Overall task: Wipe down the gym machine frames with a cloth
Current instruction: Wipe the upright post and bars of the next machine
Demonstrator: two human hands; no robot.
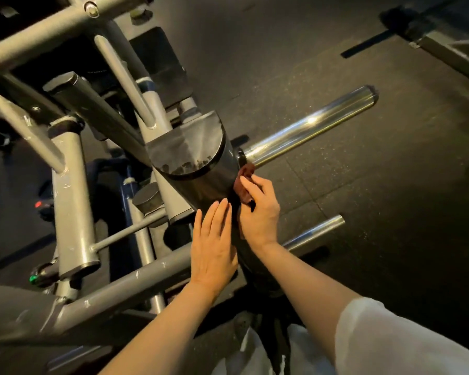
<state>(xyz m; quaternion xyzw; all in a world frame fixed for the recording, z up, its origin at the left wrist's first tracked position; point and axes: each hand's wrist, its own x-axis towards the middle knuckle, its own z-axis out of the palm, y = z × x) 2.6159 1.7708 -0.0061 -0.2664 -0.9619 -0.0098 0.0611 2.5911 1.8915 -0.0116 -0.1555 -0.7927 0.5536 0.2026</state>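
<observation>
A thick dark frame tube (201,182) of the gym machine runs from the middle of the view down toward me, with a flat capped top. My right hand (257,212) grips a dark red cloth (245,182) and holds it against the tube's right side, just below the base of the upper chrome peg (309,125). My left hand (214,244) lies flat on the tube's front face with straight fingers, touching it beside the right hand. Most of the cloth is hidden under my fingers.
Grey painted frame bars (73,196) with scuffed paint cross the left half. A second, shorter chrome peg (314,232) sticks out to the right below my right wrist. Dark rubber floor (390,185) spreads to the right. Another machine's base (450,52) sits at the top right.
</observation>
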